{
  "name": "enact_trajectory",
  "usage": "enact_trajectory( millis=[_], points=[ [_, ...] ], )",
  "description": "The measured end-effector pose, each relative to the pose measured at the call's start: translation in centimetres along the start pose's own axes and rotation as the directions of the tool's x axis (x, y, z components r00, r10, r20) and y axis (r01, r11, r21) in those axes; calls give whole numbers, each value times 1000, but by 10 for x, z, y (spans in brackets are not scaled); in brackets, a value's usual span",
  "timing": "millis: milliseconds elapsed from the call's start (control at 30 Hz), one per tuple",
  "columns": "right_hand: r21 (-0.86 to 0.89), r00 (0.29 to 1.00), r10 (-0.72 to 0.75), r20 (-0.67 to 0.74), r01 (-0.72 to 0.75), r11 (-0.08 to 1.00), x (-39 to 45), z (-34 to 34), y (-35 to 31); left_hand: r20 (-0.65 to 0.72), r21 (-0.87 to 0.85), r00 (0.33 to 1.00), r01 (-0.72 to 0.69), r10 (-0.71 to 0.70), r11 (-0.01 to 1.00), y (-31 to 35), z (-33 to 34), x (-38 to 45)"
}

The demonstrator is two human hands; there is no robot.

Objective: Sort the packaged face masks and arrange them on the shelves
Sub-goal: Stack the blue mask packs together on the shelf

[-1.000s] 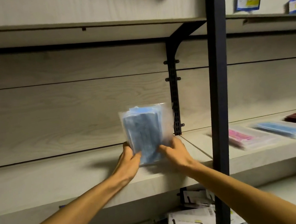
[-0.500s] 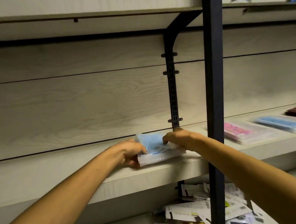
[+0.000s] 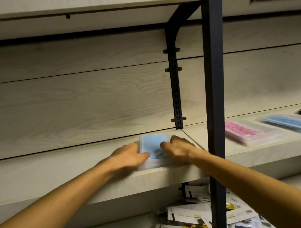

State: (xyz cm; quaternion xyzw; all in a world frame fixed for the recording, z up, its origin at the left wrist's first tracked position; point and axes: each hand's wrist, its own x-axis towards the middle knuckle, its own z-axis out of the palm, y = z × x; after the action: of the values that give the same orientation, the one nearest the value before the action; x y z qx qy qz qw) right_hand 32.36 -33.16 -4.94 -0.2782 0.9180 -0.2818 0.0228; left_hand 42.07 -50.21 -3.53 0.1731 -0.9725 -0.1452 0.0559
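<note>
A clear plastic pack of blue face masks lies flat on the pale wood-grain middle shelf, left hand and right hand resting on its sides (blur hides whether the fingers grip), left of the dark metal post.

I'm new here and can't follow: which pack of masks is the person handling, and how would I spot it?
Find the black upright post of the shelving. Left of it, on the middle shelf, lies a flat clear pack of blue masks between the left hand and right hand. The other blue pack lies right of the post, beside a pink pack.
</note>
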Motion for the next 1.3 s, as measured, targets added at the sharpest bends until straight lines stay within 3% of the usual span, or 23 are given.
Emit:
enact_trajectory(
  millis=[167,267,433,533,700,800,867,967,1167,1300],
  points=[
    [44,995,11,-101,-7,999,1,16,6,-224,33,974,33,-25,999,0,45,-16],
    [-18,997,7,-83,-8,1000,5,20,8,-255,-9,965,61,-61,998,5,47,-23],
    [20,991,36,-132,-33,999,9,19,6,-275,81,961,64,-39,995,13,43,-31],
    [43,982,-46,-184,55,998,-8,13,13,-339,148,939,-8,59,989,14,36,-39],
    [-106,942,-318,-109,307,946,-70,-7,35,-409,303,860,-190,307,934,19,29,-64],
    [-4,918,-369,-146,372,928,-111,-15,50,-403,346,784,-347,472,872,34,31,-87],
    [118,922,-298,-248,334,935,-135,-30,65,-383,284,762,-441,522,852,51,35,-102],
    [134,923,-174,-344,232,963,-161,-56,93,-287,196,757,-553,587,810,87,47,-120],
    [-138,912,-68,-404,12,990,-178,-97,149,-215,189,665,-690,715,699,168,68,-124],
    [-230,934,21,-356,-110,967,-167,-119,188,-200,133,705,-668,680,732,216,76,-102]
  ],
)
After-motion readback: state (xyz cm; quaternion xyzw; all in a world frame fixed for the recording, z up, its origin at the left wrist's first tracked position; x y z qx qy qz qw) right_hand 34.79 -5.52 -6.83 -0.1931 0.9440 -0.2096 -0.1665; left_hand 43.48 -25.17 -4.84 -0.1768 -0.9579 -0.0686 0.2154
